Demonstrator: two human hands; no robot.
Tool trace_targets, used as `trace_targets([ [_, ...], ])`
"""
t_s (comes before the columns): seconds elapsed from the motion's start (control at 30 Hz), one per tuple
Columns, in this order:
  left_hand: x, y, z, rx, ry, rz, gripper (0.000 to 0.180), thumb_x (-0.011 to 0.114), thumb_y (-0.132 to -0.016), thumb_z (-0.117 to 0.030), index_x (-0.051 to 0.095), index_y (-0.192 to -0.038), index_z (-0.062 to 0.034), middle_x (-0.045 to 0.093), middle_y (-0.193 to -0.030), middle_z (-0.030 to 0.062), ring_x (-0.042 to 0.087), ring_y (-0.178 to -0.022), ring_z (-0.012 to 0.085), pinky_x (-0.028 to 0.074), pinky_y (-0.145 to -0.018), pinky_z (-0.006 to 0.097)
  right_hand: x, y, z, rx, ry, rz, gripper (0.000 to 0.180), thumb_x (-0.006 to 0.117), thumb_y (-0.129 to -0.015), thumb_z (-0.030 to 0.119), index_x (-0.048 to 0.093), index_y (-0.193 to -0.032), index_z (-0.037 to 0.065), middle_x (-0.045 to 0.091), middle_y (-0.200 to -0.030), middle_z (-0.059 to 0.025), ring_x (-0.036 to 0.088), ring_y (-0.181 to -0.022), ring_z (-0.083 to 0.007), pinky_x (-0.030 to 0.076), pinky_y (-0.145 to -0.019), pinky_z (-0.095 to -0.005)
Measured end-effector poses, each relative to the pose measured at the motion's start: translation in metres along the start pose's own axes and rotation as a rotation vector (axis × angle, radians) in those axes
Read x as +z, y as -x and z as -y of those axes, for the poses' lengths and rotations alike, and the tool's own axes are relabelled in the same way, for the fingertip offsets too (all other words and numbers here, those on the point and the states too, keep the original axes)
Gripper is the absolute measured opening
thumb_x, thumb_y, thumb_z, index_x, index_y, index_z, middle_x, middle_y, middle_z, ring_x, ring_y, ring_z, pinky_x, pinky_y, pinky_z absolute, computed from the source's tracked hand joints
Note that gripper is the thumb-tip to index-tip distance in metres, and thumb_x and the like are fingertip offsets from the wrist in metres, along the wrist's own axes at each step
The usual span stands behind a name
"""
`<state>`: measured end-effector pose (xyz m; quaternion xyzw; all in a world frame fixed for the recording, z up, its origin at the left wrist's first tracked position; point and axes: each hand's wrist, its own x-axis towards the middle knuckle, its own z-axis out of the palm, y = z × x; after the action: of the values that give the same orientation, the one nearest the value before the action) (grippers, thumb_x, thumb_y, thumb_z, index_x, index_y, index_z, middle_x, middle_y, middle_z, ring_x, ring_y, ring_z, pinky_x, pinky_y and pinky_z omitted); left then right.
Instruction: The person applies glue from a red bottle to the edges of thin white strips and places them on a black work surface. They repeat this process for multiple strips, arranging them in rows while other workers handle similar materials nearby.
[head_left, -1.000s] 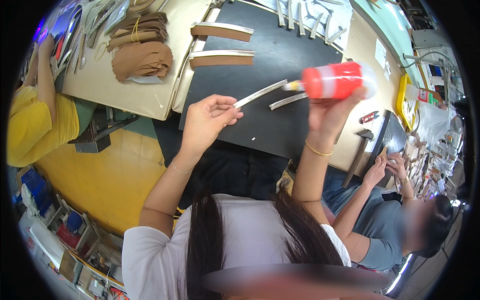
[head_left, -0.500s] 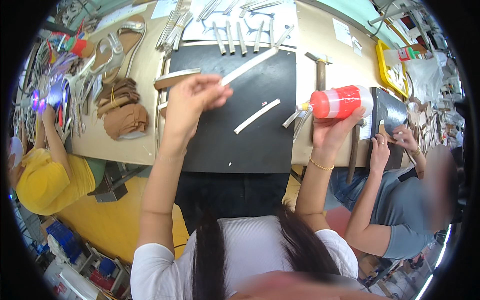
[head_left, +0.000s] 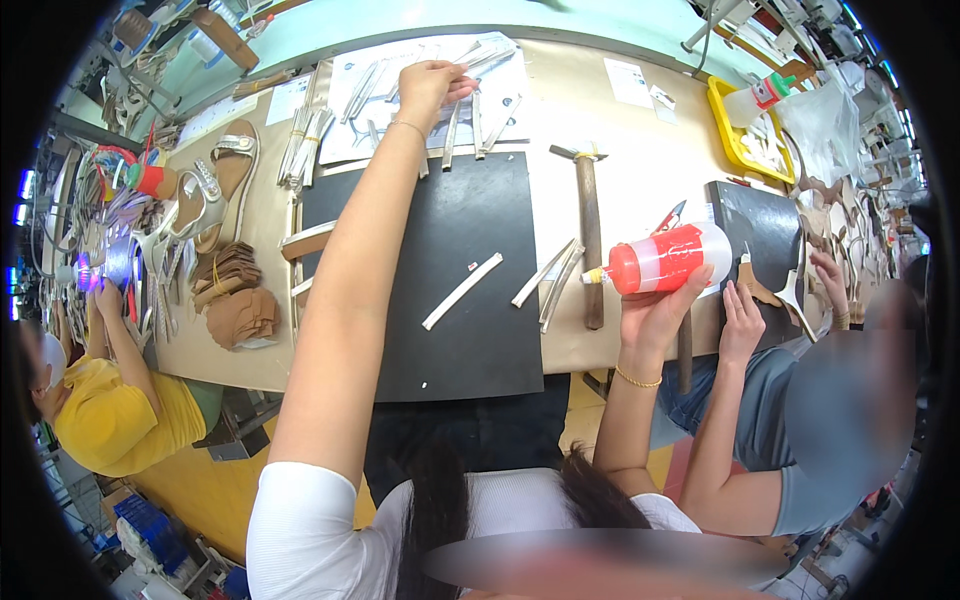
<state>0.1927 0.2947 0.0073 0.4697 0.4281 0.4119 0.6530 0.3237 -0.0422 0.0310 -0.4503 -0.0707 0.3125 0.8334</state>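
Observation:
My left hand (head_left: 437,90) reaches to the far side of the table, over white patterned sheets (head_left: 345,75) with several pale strips on them. Its fingers are bent together at the top of a narrow pale strip (head_left: 477,125); the fingertips are partly hidden. In my right hand (head_left: 650,325), at the right of the black mat, is a red-and-white squeeze bottle (head_left: 668,258), lying sideways with its nozzle to the left. One pale strip (head_left: 462,292) lies slanted on the black mat (head_left: 470,360). Several more strips (head_left: 560,280) lie just right of the mat.
A hammer (head_left: 590,235) lies behind the bottle. Brown leather pieces (head_left: 240,310) and sandals (head_left: 235,180) are at left, a yellow tray (head_left: 745,150) at far right. A co-worker's hand (head_left: 742,318) is close to my right hand; another person in yellow (head_left: 130,400) works at left.
My left hand has moved from above the mat, where it had a pale strip, forward to the patterned sheets. My right hand still grips the bottle. The view has shifted.

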Motion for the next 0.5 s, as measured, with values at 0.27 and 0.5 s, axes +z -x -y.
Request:
trace_targets([
  [0.27, -0.042, 0.112, -0.025, -0.008, -0.525, 0.183, 0.035, 0.070, -0.084, -0.016, 0.059, -0.111, 0.0033, 0.063, -0.075, 0.0076, 0.062, -0.060, 0.0128, 0.051, -0.058, 0.024, 0.004, 0.000, -0.007, 0.030, -0.020, 0.019, 0.073, 0.054, -0.085, 0.065, 0.043, -0.131, 0.010, 0.058, -0.118, -0.0086, 0.060, -0.106, -0.0196, 0.053, -0.088, -0.0363],
  [0.5, -0.069, 0.289, 0.006, 0.249, -1.024, 0.135, 0.038, 0.081, -0.071, -0.016, 0.065, -0.103, -0.0007, 0.057, -0.088, 0.0103, 0.057, -0.079, 0.0227, 0.049, -0.072, 0.032, 0.020, 0.013, -0.016, 0.063, -0.002, 0.055, 0.073, 0.054, -0.085, 0.065, 0.043, -0.131, 0.009, 0.058, -0.118, -0.0106, 0.059, -0.107, -0.0212, 0.053, -0.089, -0.0380],
])
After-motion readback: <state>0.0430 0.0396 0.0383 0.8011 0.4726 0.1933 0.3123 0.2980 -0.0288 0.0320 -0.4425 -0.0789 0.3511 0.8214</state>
